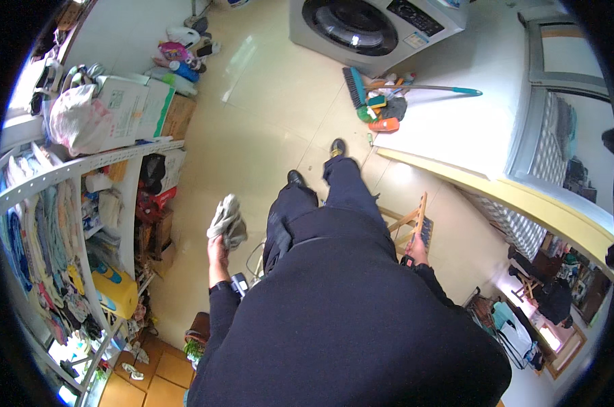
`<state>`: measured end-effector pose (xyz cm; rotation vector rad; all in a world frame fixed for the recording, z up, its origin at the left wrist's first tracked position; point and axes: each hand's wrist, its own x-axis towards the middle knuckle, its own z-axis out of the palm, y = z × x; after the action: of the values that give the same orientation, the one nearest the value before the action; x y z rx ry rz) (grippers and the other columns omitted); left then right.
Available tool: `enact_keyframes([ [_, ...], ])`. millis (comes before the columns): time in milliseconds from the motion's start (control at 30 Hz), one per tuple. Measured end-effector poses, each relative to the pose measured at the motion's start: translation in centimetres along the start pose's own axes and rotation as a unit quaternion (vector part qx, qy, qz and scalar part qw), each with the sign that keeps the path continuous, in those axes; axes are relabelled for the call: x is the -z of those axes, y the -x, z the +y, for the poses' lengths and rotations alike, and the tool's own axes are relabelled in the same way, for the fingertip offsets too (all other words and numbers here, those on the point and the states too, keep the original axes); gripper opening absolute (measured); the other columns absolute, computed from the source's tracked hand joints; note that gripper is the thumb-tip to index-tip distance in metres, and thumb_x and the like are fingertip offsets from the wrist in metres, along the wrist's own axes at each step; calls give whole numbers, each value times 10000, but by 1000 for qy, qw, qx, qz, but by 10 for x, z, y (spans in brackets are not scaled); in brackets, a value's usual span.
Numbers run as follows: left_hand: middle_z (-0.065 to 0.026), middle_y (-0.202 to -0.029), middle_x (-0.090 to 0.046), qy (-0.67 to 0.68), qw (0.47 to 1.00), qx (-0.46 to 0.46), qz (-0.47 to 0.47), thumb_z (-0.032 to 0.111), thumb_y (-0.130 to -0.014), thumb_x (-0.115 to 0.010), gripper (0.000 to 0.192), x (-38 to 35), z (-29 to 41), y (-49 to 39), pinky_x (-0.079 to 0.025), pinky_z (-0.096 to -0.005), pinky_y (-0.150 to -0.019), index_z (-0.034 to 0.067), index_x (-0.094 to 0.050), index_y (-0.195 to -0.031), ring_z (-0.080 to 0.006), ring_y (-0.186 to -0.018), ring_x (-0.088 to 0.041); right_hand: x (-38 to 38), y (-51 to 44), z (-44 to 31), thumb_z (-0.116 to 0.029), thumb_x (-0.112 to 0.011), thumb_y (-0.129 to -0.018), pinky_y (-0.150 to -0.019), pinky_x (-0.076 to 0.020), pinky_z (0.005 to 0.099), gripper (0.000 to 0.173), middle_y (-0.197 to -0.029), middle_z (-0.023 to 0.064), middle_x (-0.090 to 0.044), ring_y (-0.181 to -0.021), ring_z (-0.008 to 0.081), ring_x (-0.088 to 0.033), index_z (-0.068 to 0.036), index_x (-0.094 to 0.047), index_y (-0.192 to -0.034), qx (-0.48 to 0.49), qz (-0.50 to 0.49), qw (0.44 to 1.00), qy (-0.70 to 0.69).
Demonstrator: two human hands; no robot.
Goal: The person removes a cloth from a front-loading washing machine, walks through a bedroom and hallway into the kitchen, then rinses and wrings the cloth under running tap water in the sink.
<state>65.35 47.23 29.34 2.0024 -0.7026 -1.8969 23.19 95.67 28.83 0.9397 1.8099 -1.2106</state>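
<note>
My left hand (217, 252) grips a crumpled grey cloth (228, 221), raised out to the left of my legs. Down at my right side, my right hand (416, 250) is closed around the top of a small wooden folding stool (420, 216). The stool's slanting slats show beside my right thigh, while its lower part is partly hidden by my body. Both my feet in dark shoes stand on the beige tiled floor (256, 127), one ahead of the other.
Ahead is a front-loading washing machine (357, 30); a broom (357, 86) and several bottles lie beside it. Shelving (88, 160) with boxes and hung cloths lines the left. A yellow-edged wall (449, 188) with a window runs along the right. A plant pot (199, 325) stands behind left.
</note>
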Motion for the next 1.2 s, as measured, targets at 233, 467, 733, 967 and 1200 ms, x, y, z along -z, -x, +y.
enact_keyframes([
  [233,-95,-1084,-599,-15,1000,19,19,58,-841,-419,341,-22,14,10,-516,-361,-767,56,-551,-1155,-228,-946,-602,-2,-10,-21,-617,-458,-822,-432,-350,296,500,-535,-11,-411,-466,149,-423,-130,-463,-709,-157,8,986,52],
  [467,-61,-1042,-597,-18,998,67,10,137,-865,-467,309,-80,33,-6,-524,-357,-712,100,-506,-1170,-200,-889,-598,-28,-16,-43,-637,-452,-811,-403,-329,296,510,-544,11,-417,-433,159,-395,-139,-488,-708,-180,11,977,111],
  [733,-35,-1064,-576,-63,994,18,-83,123,-856,-486,314,-147,82,-50,-512,-329,-683,147,-502,-1169,-185,-869,-578,-57,25,-70,-597,-460,-833,-422,-333,279,483,-587,18,-435,-466,155,-405,-124,-507,-744,-177,22,978,111],
  [967,-59,-1044,-595,-109,988,36,-105,123,-846,-512,297,-144,136,-118,-516,-359,-704,112,-520,-1143,-211,-895,-598,-91,50,-34,-566,-431,-857,-477,-364,306,468,-575,14,-442,-523,165,-434,-125,-494,-714,-149,22,988,39],
  [1200,-73,-997,-599,-117,980,-34,-158,97,-816,-524,321,-114,169,-153,-515,-335,-688,66,-511,-1135,-210,-861,-607,-123,89,-26,-515,-437,-883,-520,-323,296,439,-579,6,-411,-531,146,-396,-108,-474,-722,-95,-19,995,8],
])
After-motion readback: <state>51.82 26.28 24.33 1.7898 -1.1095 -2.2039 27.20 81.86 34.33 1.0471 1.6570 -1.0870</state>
